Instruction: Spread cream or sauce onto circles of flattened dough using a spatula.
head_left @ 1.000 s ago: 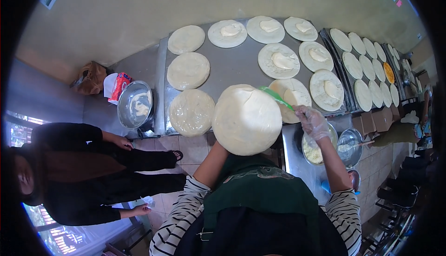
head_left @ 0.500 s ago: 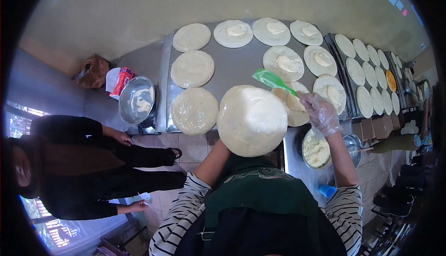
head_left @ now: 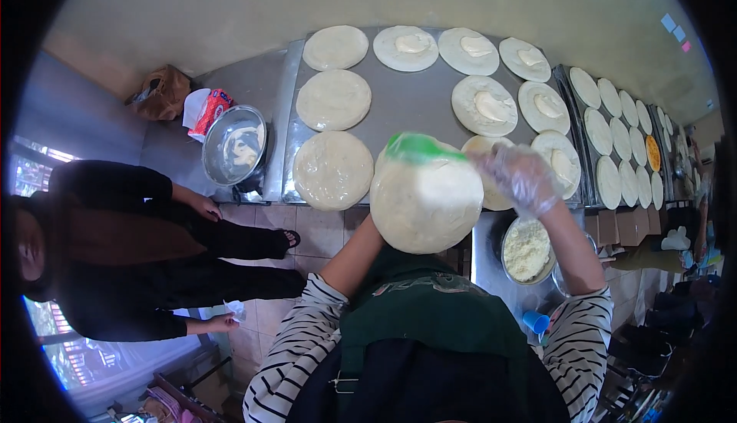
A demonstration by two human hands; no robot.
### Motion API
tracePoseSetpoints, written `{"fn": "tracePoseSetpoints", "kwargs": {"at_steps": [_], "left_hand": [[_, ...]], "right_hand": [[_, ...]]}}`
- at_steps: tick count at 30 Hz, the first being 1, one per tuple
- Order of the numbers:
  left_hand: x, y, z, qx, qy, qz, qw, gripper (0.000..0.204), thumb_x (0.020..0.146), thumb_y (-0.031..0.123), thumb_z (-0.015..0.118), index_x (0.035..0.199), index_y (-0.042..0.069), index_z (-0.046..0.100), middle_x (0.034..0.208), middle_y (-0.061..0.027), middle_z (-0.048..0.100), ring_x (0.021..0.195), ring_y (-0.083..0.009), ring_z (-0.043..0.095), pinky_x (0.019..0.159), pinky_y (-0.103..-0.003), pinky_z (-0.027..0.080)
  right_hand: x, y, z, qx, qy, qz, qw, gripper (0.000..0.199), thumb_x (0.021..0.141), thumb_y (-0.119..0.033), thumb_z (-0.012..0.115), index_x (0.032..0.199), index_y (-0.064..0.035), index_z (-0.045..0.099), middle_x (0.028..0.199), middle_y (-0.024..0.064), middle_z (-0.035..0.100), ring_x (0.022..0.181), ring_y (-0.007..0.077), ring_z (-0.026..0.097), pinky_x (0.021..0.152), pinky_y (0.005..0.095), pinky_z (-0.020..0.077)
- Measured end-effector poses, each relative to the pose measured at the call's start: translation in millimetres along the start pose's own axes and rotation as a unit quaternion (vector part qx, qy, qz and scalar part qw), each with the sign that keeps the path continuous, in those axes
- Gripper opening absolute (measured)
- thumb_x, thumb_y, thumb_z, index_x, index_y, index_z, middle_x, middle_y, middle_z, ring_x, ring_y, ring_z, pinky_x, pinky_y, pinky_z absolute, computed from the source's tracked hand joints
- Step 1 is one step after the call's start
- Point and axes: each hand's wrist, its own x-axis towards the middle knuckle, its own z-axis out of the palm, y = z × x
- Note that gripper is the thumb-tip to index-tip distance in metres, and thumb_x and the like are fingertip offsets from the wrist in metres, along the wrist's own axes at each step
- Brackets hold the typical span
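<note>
Steel table (head_left: 411, 104), lettered red packet (head_left: 209, 113), right hand (head_left: 524, 180) gripping green spatula (head_left: 418, 149)

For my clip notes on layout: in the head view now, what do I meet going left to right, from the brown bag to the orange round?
Brown bag, metal bowl, nearest dough round in the left column, raised dough round, gloved right hand, orange round.

Bakery kitchen, dough rounds (head_left: 333, 100), metal table (head_left: 407, 108)
</note>
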Motion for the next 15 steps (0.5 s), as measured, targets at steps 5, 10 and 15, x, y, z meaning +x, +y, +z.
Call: {"fn": "tracePoseSetpoints", "kwargs": {"at_steps": [5, 10, 15], "left_hand": [[-3, 4, -4, 0.003, 0.015, 0.019, 1.000, 0.054, 0.103, 0.031, 0.050, 0.149, 0.007, 0.036, 0.146, -0.0117, 0.049, 0.128, -0.0237, 0.054, 0.107, -0.041, 0.046], [1, 13, -8, 0.007, 0.026, 0.014, 1.000, 0.054, 0.103, 0.031, 0.050, 0.150, 0.007, 0.036, 0.146, -0.0119, 0.049, 0.128, -0.0234, 0.054, 0.108, -0.040, 0.046], [3, 11, -7, 0.013, 0.025, 0.009, 1.000, 0.055, 0.103, 0.031, 0.051, 0.150, 0.007, 0.036, 0.145, -0.0121, 0.049, 0.128, -0.0231, 0.054, 0.108, -0.040, 0.046]], "right_hand": [[10, 17, -20, -0.059, 0.011, 0.063, 0.996, 0.034, 0.094, -0.020, 0.056, 0.128, -0.0276, 0.059, 0.075, 0.0031, 0.054, 0.054, 0.0186, 0.058, 0.044, 0.0322, 0.0480], [41, -20, -26, 0.031, 0.014, -0.111, 0.993, 0.036, 0.093, -0.016, 0.058, 0.128, -0.0264, 0.057, 0.074, 0.0018, 0.052, 0.056, 0.0180, 0.055, 0.042, 0.0312, 0.0461], [57, 5, -20, -0.087, -0.009, 0.005, 0.996, 0.034, 0.092, -0.020, 0.059, 0.126, -0.0237, 0.058, 0.076, 0.0017, 0.050, 0.058, 0.0191, 0.056, 0.044, 0.0340, 0.0462]]}}
